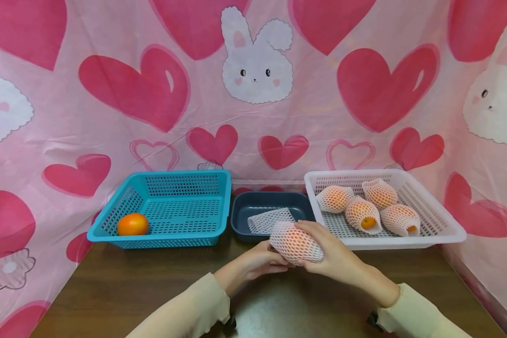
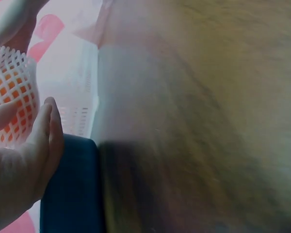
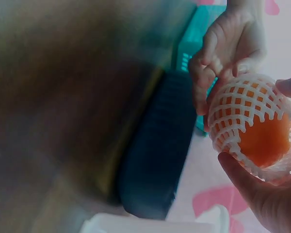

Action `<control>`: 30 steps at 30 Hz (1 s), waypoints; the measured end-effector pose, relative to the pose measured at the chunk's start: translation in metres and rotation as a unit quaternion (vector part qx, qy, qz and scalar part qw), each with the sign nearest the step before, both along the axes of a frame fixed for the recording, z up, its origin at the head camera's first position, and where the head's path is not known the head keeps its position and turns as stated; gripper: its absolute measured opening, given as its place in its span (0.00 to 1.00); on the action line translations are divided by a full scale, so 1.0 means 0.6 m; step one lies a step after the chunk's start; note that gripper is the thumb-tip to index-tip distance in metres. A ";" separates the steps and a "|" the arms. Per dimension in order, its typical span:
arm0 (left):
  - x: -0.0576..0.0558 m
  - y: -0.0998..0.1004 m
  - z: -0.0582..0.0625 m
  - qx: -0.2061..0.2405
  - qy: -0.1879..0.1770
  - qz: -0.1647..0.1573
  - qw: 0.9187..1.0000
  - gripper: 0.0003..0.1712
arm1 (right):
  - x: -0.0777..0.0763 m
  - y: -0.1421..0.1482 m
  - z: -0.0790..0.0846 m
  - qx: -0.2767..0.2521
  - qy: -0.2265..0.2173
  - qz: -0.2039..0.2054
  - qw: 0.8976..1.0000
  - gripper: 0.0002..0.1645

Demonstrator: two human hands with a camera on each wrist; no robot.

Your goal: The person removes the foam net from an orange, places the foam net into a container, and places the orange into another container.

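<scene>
An orange in a white foam net sleeve (image 1: 296,244) is held up in front of the dark blue tray (image 1: 241,234). My right hand (image 1: 335,253) grips it from the right, thumb below and fingers over the top. From the left and underneath, my left hand (image 1: 259,259) holds it too, with the thumb across the net and fingers behind in the left wrist view. Through the open end of the sleeve, bare orange peel (image 3: 266,141) shows in the right wrist view. Another foam net sleeve (image 1: 267,221) lies flat in the tray.
At the left, a blue basket (image 1: 181,241) holds one bare orange (image 1: 133,224). A white basket (image 1: 441,234) at the right contains several oranges in foam nets (image 1: 363,215). Behind the containers hangs a pink cloth (image 1: 253,124) with hearts and rabbits. Everything stands on a brown wooden table (image 1: 122,277).
</scene>
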State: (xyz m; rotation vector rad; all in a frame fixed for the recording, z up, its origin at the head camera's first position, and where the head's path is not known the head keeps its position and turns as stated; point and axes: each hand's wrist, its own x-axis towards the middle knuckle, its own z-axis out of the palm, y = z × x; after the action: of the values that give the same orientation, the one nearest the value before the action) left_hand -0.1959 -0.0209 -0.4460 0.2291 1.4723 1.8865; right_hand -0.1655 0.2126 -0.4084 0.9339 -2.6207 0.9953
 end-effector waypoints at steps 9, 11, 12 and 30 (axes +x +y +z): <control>0.016 -0.032 -0.014 -0.010 -0.002 -0.004 1.000 0.32 | 0.005 -0.014 -0.030 -0.014 0.025 0.035 0.999 0.47; 0.019 -0.037 -0.015 -0.014 -0.002 0.002 1.000 0.34 | 0.004 -0.017 -0.038 -0.019 0.024 0.042 0.999 0.46; 0.020 -0.040 -0.016 -0.016 -0.002 0.006 1.000 0.35 | 0.004 -0.019 -0.042 -0.021 0.021 0.044 0.999 0.46; 0.034 -0.077 -0.027 -0.047 0.017 0.046 0.998 0.39 | 0.000 -0.050 -0.102 -0.067 -0.005 0.109 0.992 0.46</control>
State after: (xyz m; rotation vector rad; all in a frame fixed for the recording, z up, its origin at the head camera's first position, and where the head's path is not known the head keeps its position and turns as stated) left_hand -0.1756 -0.0669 -0.4620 0.1517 1.6148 1.8890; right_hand -0.1653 0.1826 -0.4697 1.2016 -2.4624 1.2131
